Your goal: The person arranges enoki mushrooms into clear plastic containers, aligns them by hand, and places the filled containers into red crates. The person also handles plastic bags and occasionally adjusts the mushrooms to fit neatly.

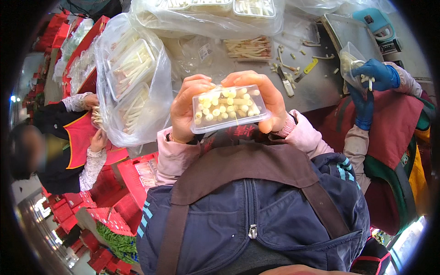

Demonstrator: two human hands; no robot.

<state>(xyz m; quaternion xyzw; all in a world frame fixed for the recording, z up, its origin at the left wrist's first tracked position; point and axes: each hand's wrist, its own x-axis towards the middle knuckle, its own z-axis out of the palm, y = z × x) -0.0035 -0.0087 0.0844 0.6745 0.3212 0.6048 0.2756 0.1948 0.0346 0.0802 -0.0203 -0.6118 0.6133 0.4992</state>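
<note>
My left hand (187,106) and my right hand (263,96) hold a clear plastic tub (228,108) between them, close before my chest. Through its near end show the round cut ends of pale, whitish stalks. My fingers curl over the far edge, and my right thumb lies at the near right corner. Beyond my hands, an open tray of pale stalks with reddish ends (249,48) sits on the metal table (318,84). Two knives lie right of that tray, one with a yellow handle (311,66), the other with a metal blade (286,86), among cut pieces of stalk.
Large clear bags (160,68) with tubs of stalks (132,68) stand at the left and far side. A co-worker's blue-gloved hands (374,75) hold a tub at the right, beside a scale (388,44). Another person handles stalks at the left. Red crates (127,206) stand low at the left.
</note>
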